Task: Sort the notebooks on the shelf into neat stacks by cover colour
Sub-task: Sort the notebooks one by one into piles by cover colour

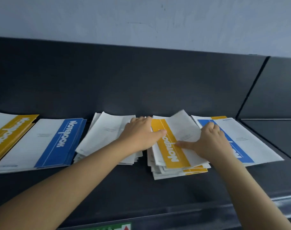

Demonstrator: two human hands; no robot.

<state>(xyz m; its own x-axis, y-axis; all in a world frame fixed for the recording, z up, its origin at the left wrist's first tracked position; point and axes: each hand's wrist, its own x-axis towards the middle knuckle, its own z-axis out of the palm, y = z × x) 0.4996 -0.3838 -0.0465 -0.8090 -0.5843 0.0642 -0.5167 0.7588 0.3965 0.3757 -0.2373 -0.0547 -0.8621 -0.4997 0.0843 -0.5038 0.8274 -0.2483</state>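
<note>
- The dark shelf point(108, 188) carries five piles of notebooks in a row running from 9 o'clock to 3 o'clock.
- The loose stack point(168, 174) right of centre is uneven, its edges fanned out. The top yellow notebook point(176, 156) lies on it, its band reading "Notebook".
- The left grip point(139, 135), a bare hand, lies palm down over the gap at 9 o'clock of that stack. Its thumb point(160, 132) reaches onto the yellow band. The fingers bend down at the far edge with tips hidden, so I cannot tell whether it holds anything.
- The right grip point(212, 143) sits at 3 o'clock of the top yellow notebook. Its thumb point(183, 144) is flat on the cover and its fingers are curled over the right edge, pinching that notebook.
- The white pile point(101, 135), just beside the stack at 9 o'clock, shows only pale covers and partly lies under the left grip.
- Farther toward 9 o'clock lies the blue stack point(58, 143), squared up, then the yellow stack point(7, 135) at the frame edge.
- The blue-topped pile point(251, 143) lies at 3 o'clock, partly under the right grip, with a yellow corner showing at its far end.
</note>
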